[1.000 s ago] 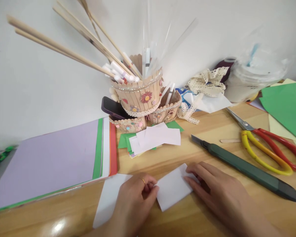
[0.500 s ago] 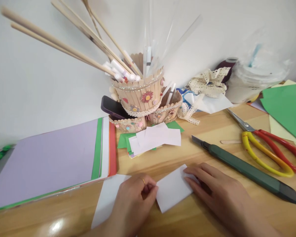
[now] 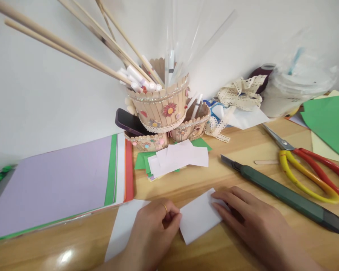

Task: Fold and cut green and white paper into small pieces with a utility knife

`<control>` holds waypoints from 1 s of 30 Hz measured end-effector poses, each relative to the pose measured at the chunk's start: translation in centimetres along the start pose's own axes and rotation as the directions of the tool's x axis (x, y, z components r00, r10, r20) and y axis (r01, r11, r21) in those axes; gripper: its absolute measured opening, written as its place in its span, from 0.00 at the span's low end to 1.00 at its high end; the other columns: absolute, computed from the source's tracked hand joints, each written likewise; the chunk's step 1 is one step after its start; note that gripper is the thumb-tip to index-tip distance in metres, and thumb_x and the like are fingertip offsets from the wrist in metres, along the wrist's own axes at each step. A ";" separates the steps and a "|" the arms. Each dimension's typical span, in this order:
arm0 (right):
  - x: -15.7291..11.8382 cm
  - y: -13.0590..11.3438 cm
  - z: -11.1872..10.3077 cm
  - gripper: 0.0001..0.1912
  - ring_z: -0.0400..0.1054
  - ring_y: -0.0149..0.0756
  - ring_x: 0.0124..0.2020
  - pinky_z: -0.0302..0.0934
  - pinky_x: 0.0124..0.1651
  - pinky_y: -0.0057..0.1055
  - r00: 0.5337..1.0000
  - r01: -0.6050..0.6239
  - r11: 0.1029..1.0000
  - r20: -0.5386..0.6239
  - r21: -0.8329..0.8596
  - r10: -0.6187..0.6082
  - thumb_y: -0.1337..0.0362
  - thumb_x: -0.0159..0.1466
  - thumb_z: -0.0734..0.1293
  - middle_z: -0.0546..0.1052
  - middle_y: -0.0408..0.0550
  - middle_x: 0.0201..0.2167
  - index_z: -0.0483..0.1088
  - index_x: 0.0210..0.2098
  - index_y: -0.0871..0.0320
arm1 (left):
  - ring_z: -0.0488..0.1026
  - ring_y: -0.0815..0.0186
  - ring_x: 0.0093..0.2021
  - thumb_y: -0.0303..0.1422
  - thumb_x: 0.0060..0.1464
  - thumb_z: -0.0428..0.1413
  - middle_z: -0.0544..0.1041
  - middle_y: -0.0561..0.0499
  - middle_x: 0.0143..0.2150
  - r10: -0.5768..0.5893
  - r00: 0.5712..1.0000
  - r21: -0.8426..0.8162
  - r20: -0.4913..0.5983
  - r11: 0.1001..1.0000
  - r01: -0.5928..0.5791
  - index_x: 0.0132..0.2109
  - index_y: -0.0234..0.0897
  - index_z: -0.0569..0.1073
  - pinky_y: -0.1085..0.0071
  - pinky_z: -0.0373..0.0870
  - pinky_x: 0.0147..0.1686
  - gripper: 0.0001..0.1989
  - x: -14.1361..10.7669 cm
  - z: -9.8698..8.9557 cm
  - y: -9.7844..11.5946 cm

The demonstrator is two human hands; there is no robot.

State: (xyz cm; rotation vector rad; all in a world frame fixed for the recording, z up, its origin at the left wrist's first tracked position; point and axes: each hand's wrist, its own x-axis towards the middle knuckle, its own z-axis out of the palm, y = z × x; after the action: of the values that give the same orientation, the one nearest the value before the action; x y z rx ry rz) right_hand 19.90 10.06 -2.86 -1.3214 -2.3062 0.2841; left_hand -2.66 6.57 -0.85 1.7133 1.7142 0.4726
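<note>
A small piece of white paper [image 3: 200, 217], apparently folded, lies at a slant on the wooden table [image 3: 81, 244] between my hands. My left hand [image 3: 158, 222], with a ring on one finger, pinches the paper's left edge. Another white sheet [image 3: 124, 222] is partly covered by that hand and wrist. At the paper's right end, my right hand [image 3: 245, 214] grips it between thumb and fingers, hiding that corner. Beyond my right hand lies a green utility knife [image 3: 282, 194] with its blade pointing away to the left.
Scissors [image 3: 285, 146] with red and yellow handles lie at right near a wooden stick [image 3: 267, 162]. Cut paper strips [image 3: 177, 158] lie before decorated stick pots [image 3: 161, 107] holding markers and rods. Coloured sheets [image 3: 59, 180] are stacked left; green paper [image 3: 327, 120] and a plastic cup [image 3: 290, 90] stand right.
The view has shifted very slightly, so the things on the right appear a little farther right. Both hands keep the same hold on the white paper.
</note>
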 end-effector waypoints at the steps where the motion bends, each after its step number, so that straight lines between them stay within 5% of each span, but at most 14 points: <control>1: 0.0 0.0 0.0 0.10 0.73 0.29 0.28 0.65 0.27 0.24 1.000 0.005 1.000 -0.002 -0.003 -0.005 0.61 0.67 0.59 0.76 0.42 0.32 0.72 0.38 0.51 | 0.70 0.70 0.25 0.27 0.53 0.53 0.74 0.56 0.24 -0.002 1.000 0.003 0.004 1.000 0.002 0.28 0.38 0.74 0.77 0.63 0.26 0.08 0.0 0.0 0.0; 30: 0.1 -0.1 -0.1 0.10 0.73 0.30 0.28 0.67 0.31 0.26 1.000 0.003 0.999 -0.017 0.034 -0.003 0.63 0.67 0.59 0.77 0.44 0.32 0.72 0.38 0.53 | 0.70 0.70 0.26 0.25 0.55 0.52 0.73 0.55 0.25 0.081 0.997 0.081 0.010 0.993 -0.082 0.28 0.37 0.72 0.77 0.63 0.27 0.08 0.0 -0.1 0.1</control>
State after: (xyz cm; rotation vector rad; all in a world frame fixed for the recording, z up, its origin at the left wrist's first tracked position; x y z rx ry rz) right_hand 19.84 10.10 -2.68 -1.2989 -2.2794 0.3085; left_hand -2.69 6.58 -0.73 1.8463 1.6845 0.4392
